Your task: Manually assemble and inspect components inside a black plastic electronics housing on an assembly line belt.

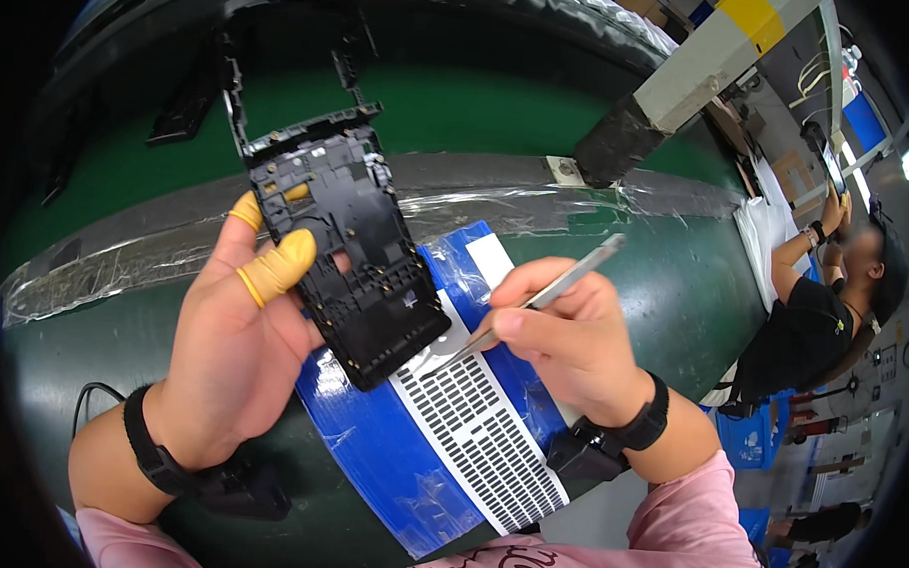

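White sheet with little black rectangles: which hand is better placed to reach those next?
Probably the right hand: it grips the tweezers, whose tips are near the upper rows of the white sheet. The left hand is busy holding the black frame.

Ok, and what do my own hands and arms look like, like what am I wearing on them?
Your left hand wears yellow finger cots, including one on the thumb; your right hand shows none. Each wrist has a black strap with a dark, blocky unit beneath. The sleeves are pink, leaving the forearms bare.
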`<state>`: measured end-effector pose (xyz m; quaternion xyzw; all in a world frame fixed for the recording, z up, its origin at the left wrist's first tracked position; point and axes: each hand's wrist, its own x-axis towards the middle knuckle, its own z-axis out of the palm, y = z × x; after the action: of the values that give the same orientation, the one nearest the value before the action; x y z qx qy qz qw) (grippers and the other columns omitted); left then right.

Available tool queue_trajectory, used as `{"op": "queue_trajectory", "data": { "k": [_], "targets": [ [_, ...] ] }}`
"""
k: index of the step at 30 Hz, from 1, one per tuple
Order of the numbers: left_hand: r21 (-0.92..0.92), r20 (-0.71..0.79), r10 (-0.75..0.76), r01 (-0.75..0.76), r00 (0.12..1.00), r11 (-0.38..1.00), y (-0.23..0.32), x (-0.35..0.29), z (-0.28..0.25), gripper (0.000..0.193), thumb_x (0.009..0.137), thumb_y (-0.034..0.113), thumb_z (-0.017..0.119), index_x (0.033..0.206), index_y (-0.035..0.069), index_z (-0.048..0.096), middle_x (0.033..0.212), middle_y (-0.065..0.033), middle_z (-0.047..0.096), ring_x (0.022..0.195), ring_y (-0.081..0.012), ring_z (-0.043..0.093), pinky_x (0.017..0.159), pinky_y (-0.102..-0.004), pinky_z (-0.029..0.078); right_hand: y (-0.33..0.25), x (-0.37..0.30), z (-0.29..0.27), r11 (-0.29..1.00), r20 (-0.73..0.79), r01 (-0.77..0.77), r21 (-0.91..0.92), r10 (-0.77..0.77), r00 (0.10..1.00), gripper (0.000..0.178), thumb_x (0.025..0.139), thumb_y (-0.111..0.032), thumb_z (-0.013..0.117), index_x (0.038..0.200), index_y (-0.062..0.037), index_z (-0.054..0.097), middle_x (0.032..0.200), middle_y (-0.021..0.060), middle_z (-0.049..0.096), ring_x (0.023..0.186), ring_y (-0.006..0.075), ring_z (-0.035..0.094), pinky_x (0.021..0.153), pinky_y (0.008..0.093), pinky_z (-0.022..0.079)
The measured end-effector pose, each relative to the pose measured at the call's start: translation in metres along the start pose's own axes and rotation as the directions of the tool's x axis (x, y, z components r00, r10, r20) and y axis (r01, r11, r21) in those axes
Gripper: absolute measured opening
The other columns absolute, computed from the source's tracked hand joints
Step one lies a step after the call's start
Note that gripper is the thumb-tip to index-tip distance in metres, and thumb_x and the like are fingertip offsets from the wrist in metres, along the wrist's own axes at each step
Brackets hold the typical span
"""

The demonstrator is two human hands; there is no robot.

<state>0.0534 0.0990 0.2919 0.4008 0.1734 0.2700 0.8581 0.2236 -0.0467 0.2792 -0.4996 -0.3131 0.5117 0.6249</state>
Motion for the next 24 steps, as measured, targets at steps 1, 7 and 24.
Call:
{"op": "queue_trajectory", "data": {
  "k": [1, 7, 24],
  "targets": [
    [-0.020, 0.017, -0.040, 0.040, 0.999, 0.999, -0.001, -0.001, 0.003, 0.038, 0.087, 0.014, 0.041, 0.123, 0.009, 0.029, 0.113, -0.0066, 0.045, 0.096, -0.0158, 0.048, 0.083, -0.0376, 0.044, -0.002, -0.002, 0.002, 0.994, 0.004, 0.095, 0.060, -0.095, 0.995, 0.015, 0.076, 0.006, 0.056, 0.091, 0.0051, 0.054, 0.082, 0.0108, 0.060, 0.074, 0.0135, 0.059, 0.066, 0.0224, 0.048],
    [-0.098, 0.105, -0.208, 0.219, 0.972, 0.971, -0.008, -0.012, 0.013, 0.041, 0.086, 0.019, 0.046, 0.122, 0.012, 0.030, 0.116, -0.0097, 0.043, 0.102, -0.0219, 0.048, 0.084, -0.0416, 0.044, -0.003, -0.012, 0.025, 0.966, 0.006, 0.257, 0.033, -0.257, 0.966, 0.019, 0.076, 0.007, 0.056, 0.094, 0.0069, 0.051, 0.085, 0.0118, 0.058, 0.081, 0.0146, 0.058, 0.072, 0.0233, 0.048],
    [-0.117, 0.136, -0.193, 0.209, 0.972, 0.971, -0.013, -0.015, 0.013, 0.044, 0.085, 0.018, 0.048, 0.123, 0.011, 0.028, 0.118, -0.0113, 0.042, 0.105, -0.0229, 0.047, 0.087, -0.0422, 0.042, -0.001, -0.013, 0.024, 0.976, -0.029, 0.215, 0.021, -0.214, 0.976, 0.018, 0.077, 0.006, 0.055, 0.095, 0.0076, 0.050, 0.085, 0.0130, 0.059, 0.078, 0.0147, 0.059, 0.071, 0.0229, 0.048]
  ]
}}
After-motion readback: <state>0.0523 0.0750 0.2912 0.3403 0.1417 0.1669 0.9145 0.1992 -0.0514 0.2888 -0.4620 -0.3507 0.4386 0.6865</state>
